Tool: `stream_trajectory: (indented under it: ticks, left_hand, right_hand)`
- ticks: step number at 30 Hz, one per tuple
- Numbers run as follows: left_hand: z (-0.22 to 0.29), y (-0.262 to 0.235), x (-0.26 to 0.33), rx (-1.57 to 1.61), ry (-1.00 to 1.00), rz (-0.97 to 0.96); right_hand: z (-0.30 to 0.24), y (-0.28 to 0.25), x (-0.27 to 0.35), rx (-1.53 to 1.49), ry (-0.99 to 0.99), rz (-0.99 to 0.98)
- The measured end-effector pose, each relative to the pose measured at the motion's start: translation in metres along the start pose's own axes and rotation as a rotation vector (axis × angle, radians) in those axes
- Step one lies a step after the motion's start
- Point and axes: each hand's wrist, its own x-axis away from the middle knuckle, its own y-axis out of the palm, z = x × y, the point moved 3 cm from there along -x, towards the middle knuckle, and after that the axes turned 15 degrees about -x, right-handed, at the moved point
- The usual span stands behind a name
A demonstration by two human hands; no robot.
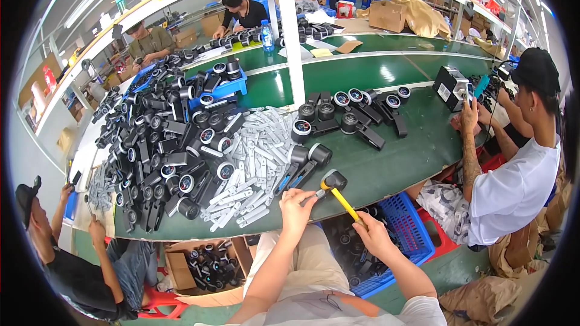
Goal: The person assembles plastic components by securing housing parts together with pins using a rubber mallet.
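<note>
Over the near edge of the green table (pixel 417 163), the right hand (pixel 376 235) is wrapped around the lower part of a yellow-handled hammer (pixel 347 205). Its long axis runs slantwise, from this hand forward and to the left. It points at a dark rounded head (pixel 335 179), but I cannot tell whether this head belongs to the tool or to a device behind it. I judge the handle to be stiff and rather light, with the weight toward the far end, so the lower handle seems a secure place to hold.

Close beside, the left hand (pixel 295 210) pinches a small grey piece (pixel 320 194) between the fingertips, its visible end pointing right, toward the hammer. It is probably light, hard and easy to let slip; its sides offer the best hold. What else these fingers cover, I cannot tell.

Lower, beneath the table edge, stands a blue plastic crate (pixel 418 229) with black parts.

Farther on the table lie loose grey strips (pixel 260 151), pointing many ways and surely light. Beyond them, black round-headed devices (pixel 371 136) lie in a row; their round faces may be fragile, so their handles seem safer to grasp.
</note>
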Motion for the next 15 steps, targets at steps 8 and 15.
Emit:
stream_trajectory:
  ticks: [8, 15]
  left_hand:
    - [-0.003, 0.002, -0.001, -0.038, -0.075, -0.064]
    - [-0.005, 0.003, -0.003, 0.001, -0.110, -0.089]
  right_hand:
    - [-0.007, -0.003, -0.001, 0.020, -0.003, -0.023]
    - [-0.017, -0.009, -0.004, 0.063, -0.132, -0.041]
